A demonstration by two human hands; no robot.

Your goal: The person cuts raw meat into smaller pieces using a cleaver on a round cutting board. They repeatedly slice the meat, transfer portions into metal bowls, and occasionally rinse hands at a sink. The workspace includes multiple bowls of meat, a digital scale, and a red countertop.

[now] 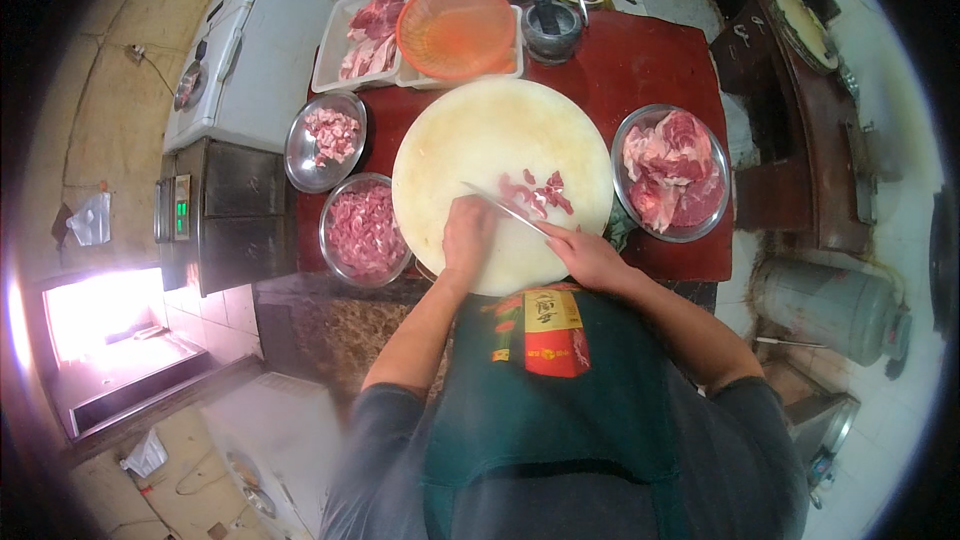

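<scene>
My right hand (583, 256) grips the handle of a kitchen knife (510, 211), its blade slanting up and left across a round, pale chopping board (480, 127). Close beside the blade, my left hand (469, 234) rests on the board with its fingers bent. The fingertips are blurred, and whether they hold meat cannot be made out. Small cut pieces of raw red meat (553, 193) lie on the board just beyond the blade.
A metal bowl of large meat cuts (675, 165) stands right. At left are a bowl of sliced meat (366, 232) and a bowl of pale chunks (330, 136). Behind the board are an orange basket (457, 30), a white tray of meat (328, 52) and a stone mortar (553, 37).
</scene>
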